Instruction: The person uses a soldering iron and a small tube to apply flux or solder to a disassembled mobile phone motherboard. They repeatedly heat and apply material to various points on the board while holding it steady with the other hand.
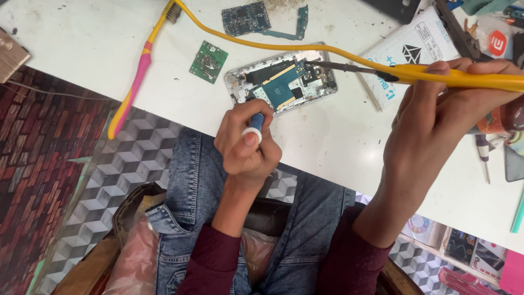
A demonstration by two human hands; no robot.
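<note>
An opened phone (281, 82) lies on the white table (338, 136), its blue circuit board exposed. My left hand (245, 142) is closed around a small blue-and-white tool (254, 127) whose tip points at the phone's near edge. My right hand (436, 125) grips a yellow soldering iron (453, 77); its dark metal tip reaches the phone's upper right corner. The iron's yellow cable (240, 42) arcs across the table above the phone.
A pink-and-yellow toothbrush (136, 76) lies at the left. A small green board (208, 61) and a blue board (246, 17) sit beyond the phone. A white padded envelope (415, 52) and screwdrivers (483, 153) are at the right. My denim-clad knees are below the table edge.
</note>
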